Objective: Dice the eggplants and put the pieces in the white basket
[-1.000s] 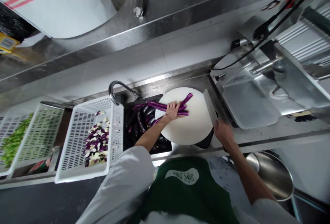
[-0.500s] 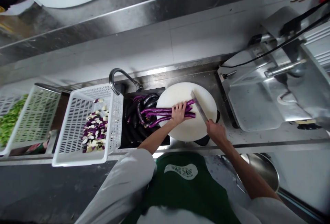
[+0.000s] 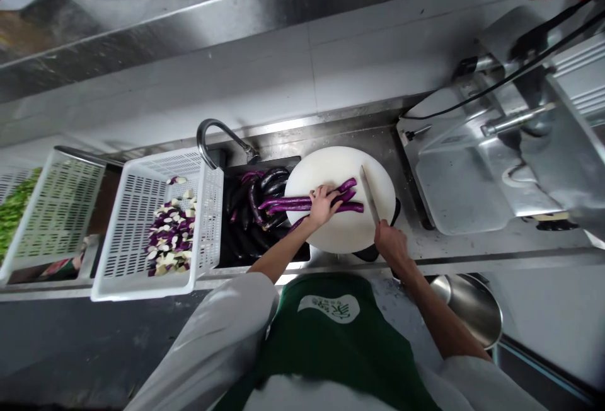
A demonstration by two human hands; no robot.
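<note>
Long purple eggplants [image 3: 293, 203] lie side by side across the round white cutting board [image 3: 335, 237], their left ends reaching over the sink. Curled over their middle is my left hand [image 3: 323, 205], gripping them against the board. My right hand [image 3: 390, 242] is closed round the handle of a knife [image 3: 370, 193]. The blade rests over the right part of the board, slightly apart from the eggplants' cut ends. Left of the board, darker whole eggplants [image 3: 246, 234] fill the sink.
A white basket [image 3: 142, 287] with cut eggplant pieces [image 3: 171, 234] stands left of the sink, below a curved faucet [image 3: 215, 123]. Further left is a basket of chopped greens [image 3: 16, 209]. A metal slicing machine [image 3: 501, 165] occupies the right; a steel pot [image 3: 472, 310] sits below the counter edge.
The knife blade has moved right, off the eggplants' ends. My left hand has shifted on the bundle, and the eggplants' right ends are spread differently. The whole view has shifted slightly.
</note>
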